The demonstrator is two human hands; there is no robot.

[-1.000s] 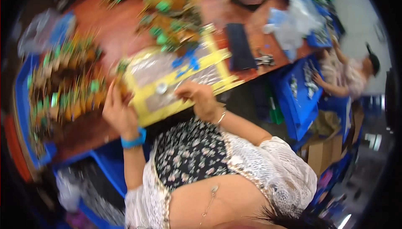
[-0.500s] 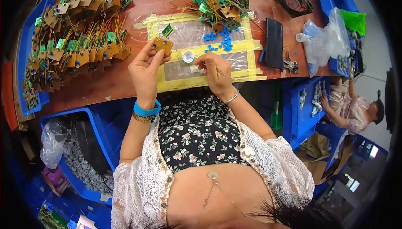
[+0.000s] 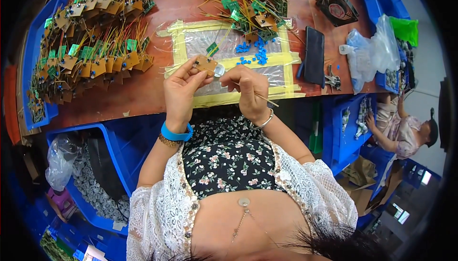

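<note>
**Fingers (image 3: 183, 69) of the left hand (image 3: 179, 91) pinched on a brown circuit board (image 3: 205, 65), thin stick (image 3: 267, 100) in the right hand (image 3: 250, 91)**

From the head view: gripping the brown circuit board by its lower left part, thumb on the near side, fingertips drawn in snug. Held up over the left part of a clear sheet (image 3: 205, 41) edged in yellow tape (image 3: 179, 41), with a small green board (image 3: 212, 48) sticking up just above. On the right hand, fingers curled in around the thin stick — slanting down to the right, with the upper tip too small to make out. Between the two hands, a round white dish (image 3: 219, 70), just beside the brown circuit board from this angle; can't tell whether touching.

On the sheet past the hands, a scatter of little blue pieces (image 3: 261, 53), then a messy heap of wired boards (image 3: 260, 13) above. Off to the left, rows of more boards (image 3: 90, 65) in a blue tray (image 3: 36, 36). All on a reddish-brown table (image 3: 174, 3).

Right of the tape: a black phone-like slab (image 3: 314, 56), a metal tool (image 3: 332, 77) beside it, a black fan (image 3: 337, 7) farther up, plus clear plastic bags (image 3: 362, 56) and a bright green bag (image 3: 404, 29). Way over right — a co-worker (image 3: 404, 134) in a dark cap, one hand at a blue crate (image 3: 353, 141). Lower left, a blue bin (image 3: 114, 151) of pale grey bits (image 3: 102, 199).
</note>
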